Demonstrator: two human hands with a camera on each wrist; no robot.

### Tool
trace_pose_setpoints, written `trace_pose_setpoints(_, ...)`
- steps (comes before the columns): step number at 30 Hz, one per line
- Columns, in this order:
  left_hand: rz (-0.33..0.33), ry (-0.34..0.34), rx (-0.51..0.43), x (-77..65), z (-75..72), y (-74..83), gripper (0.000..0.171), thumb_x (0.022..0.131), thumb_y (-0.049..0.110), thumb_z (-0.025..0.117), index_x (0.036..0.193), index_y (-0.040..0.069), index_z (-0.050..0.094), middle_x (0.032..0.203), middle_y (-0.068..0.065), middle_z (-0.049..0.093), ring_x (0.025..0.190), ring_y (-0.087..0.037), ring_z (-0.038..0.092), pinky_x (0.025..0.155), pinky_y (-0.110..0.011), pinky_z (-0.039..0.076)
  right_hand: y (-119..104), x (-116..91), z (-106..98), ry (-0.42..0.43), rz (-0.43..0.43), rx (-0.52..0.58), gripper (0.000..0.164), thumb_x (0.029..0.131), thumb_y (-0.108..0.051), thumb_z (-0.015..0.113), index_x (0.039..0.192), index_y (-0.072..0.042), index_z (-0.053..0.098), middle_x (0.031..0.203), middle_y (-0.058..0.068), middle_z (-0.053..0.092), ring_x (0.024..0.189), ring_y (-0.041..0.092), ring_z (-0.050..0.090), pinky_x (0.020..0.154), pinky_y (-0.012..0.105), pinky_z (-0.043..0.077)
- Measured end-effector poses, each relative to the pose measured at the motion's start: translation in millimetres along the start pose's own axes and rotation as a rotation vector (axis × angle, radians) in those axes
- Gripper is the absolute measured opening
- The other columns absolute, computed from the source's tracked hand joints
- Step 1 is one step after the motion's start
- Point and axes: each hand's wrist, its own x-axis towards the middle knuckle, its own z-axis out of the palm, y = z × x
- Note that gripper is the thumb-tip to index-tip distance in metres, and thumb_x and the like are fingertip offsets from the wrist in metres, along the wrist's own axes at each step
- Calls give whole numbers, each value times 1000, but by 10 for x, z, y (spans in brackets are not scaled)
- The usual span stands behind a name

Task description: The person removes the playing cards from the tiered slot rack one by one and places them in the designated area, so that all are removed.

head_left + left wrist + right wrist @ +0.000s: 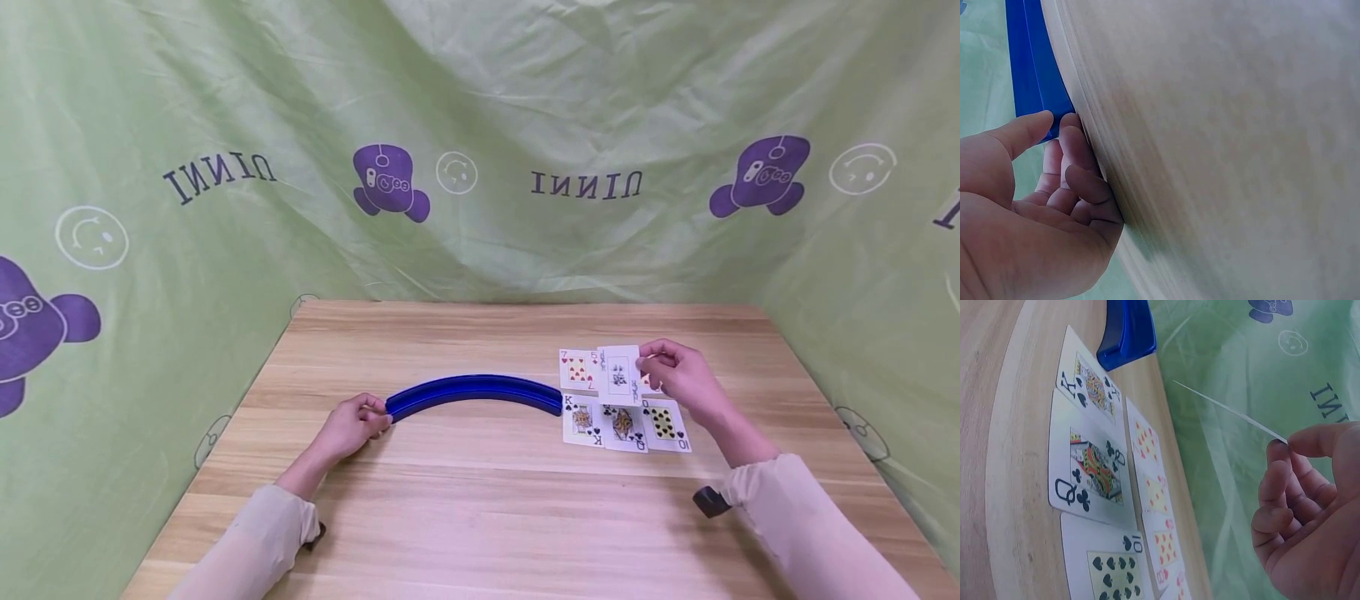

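Note:
My left hand (352,427) pinches the left end of a curved blue card holder (474,387) between thumb and fingers. In the right wrist view, my right hand (1310,506) pinches one playing card (1229,411) by its edge, seen nearly edge-on. In the head view its face looks like a joker, raised over the laid-out cards. The front row holds a king of spades (1088,381), a queen of clubs (1088,462) and a ten of spades (1107,562). Behind lie several red cards, among them a seven of hearts (577,370); the held card partly hides that row in the head view.
The holder's right end touches or nearly touches the cards. All of it lies on a wood-grain table (480,517). A green printed cloth (480,92) hangs behind the table and along both sides.

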Motion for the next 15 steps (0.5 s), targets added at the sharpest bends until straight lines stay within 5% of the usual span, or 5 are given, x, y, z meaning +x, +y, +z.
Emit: trace_pose_setpoints(15,-5,1,1,-6,-3,8,20,92,14,69,106,4,60,82,-3,72,70,-12,61,62,-24,44,140,-114,-210,27,36,-72,38,100,-21,57,128,4,51,77,-7,61,70,9,56,59,24,47)
